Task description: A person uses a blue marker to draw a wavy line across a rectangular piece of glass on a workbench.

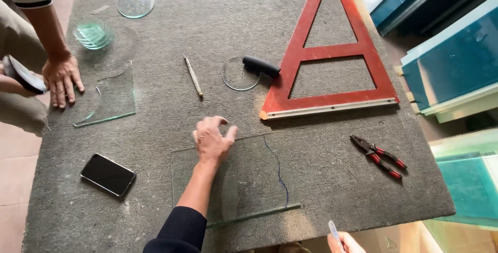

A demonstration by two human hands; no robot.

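Note:
My left hand (211, 140) rests with spread fingers on the far edge of a clear glass sheet (249, 180) lying on the grey felt table (321, 175). A curved cut edge runs down the sheet's right part. At the table's near edge my right hand (343, 242) grips a slim glass cutter (333, 229), only partly in view. Farther off lie a round glass disc (239, 74) with a black handle (261, 65) beside it, and a thin pen-like tool (193, 76).
A big red triangular square (332, 53) lies at the right, red-handled pliers (377, 156) below it. A black phone (108, 173) sits at the left. Another person's hand (61, 78) rests by a cut glass offcut (111, 97); glass discs (136, 3) lie beyond. Glass sheets (456, 61) stand at right.

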